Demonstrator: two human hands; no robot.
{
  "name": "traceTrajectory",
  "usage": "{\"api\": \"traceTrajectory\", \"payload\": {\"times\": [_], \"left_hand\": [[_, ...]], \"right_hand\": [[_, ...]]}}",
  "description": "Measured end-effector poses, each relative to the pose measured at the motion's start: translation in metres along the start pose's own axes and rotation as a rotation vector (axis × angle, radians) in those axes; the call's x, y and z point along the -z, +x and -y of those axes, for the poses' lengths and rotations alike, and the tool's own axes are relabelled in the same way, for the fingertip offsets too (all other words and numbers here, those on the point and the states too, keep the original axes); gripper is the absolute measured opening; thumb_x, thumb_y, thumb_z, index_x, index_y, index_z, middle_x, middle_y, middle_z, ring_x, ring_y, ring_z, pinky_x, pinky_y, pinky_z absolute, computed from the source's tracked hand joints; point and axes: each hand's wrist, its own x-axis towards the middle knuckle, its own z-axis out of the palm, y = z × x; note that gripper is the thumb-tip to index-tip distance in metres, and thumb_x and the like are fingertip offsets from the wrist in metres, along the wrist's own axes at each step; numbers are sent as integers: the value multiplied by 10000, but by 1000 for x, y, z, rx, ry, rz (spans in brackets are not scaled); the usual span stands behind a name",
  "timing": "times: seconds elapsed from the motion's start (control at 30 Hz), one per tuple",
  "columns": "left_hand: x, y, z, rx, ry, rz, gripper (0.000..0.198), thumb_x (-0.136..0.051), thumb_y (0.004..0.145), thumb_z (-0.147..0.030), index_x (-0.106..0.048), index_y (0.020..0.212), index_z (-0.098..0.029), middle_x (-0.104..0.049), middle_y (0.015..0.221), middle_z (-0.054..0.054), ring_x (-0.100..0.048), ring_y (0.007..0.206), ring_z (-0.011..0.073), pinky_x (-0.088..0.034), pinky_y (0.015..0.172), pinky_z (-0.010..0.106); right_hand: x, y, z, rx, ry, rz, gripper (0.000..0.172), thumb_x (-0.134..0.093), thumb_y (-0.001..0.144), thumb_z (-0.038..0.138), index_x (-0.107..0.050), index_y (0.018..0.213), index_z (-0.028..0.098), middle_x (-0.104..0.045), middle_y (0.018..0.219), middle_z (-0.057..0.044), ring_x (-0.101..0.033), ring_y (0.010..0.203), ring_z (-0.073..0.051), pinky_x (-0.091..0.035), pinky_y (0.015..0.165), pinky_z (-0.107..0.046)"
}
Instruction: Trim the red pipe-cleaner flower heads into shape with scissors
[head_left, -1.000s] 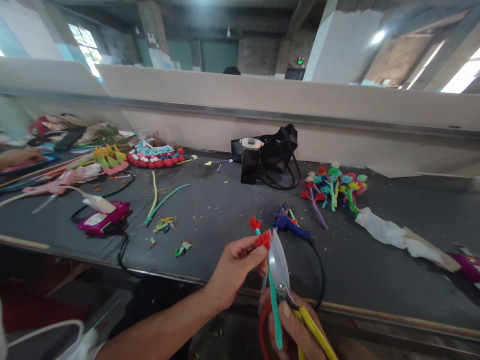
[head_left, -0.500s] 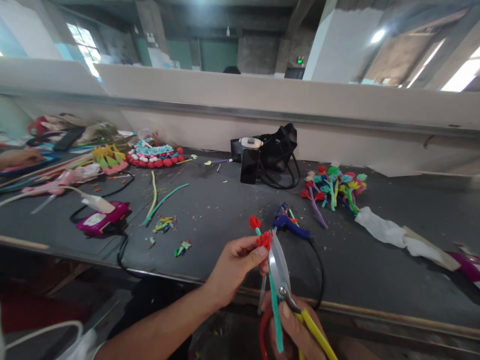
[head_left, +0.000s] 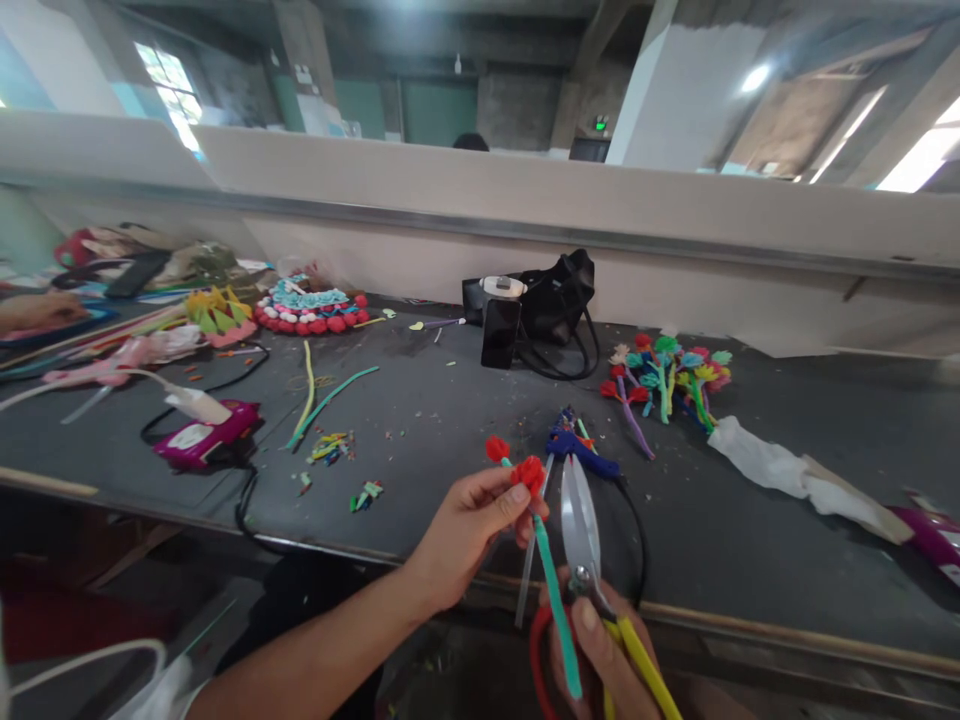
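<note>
My left hand (head_left: 469,520) pinches a pipe-cleaner flower (head_left: 529,474) with two red blooms, one at the fingertips and one farther left. Its teal stem (head_left: 556,600) runs down in front of my right hand (head_left: 607,650). That hand grips scissors (head_left: 582,525) by their red and yellow handles. The blades point up and away from me, just right of the flower and apart from it, looking nearly closed. Beyond the blade tips lies a blue glue gun (head_left: 581,452) on the table, with a clear glue stick (head_left: 527,580) reaching past my fingers.
Several colourful pipe-cleaner flowers (head_left: 667,375) lie at the right. A black bag (head_left: 559,300) and a phone (head_left: 500,333) stand at the back. Leftward are a purple power strip (head_left: 206,435), loose pipe cleaners (head_left: 330,402) and small scraps (head_left: 332,448). A co-worker's hand (head_left: 41,312) shows at far left.
The scissors have moved right, away from the red bloom, and their blades have come closer to upright. The flower has turned slightly in my left hand, its stem's lower end shifting right.
</note>
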Motion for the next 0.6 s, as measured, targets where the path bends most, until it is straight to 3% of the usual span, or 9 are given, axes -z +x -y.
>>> {"api": "traceTrajectory", "payload": {"times": [0.07,0.17,0.3,0.43,0.6], "left_hand": [[0,0,-2,14,-28,-3,279,-776,814,-359,-767,957,-120,-684,787,56,-533,599,89,-430,599,233],[1,0,-5,20,-18,13,300,-767,821,-372,-778,984,-120,-671,767,52,-539,611,94,-413,580,222],[4,0,-7,3,70,-4,305,-757,830,-390,-787,992,-133,-669,740,42,-568,669,108,-399,602,209],[9,3,-6,25,69,-16,311,-806,781,-402,-804,987,-170,-711,776,36,-576,717,114,-447,743,239],[12,4,-7,99,24,-13,315,-842,736,-399,-812,978,-200,-770,915,54,-623,771,140,-473,784,266]], "right_hand": [[2,4,4,116,-121,-21,503,-636,836,636,-674,1073,194,-497,501,55,-428,389,-96,-382,385,-207],[10,15,15,420,-501,-55,384,-658,825,589,-707,893,214,-623,635,15,-565,515,-118,-471,494,-201],[31,29,24,711,-889,-49,277,-626,889,472,-708,931,210,-634,608,36,-578,476,-95,-468,499,-165],[53,34,34,755,-1152,-106,324,-581,918,508,-712,1013,227,-733,720,-3,-668,541,-130,-520,550,-188],[69,30,57,774,-1325,-30,342,-537,935,534,-713,1033,258,-760,733,2,-692,533,-137,-517,505,-176]]}}
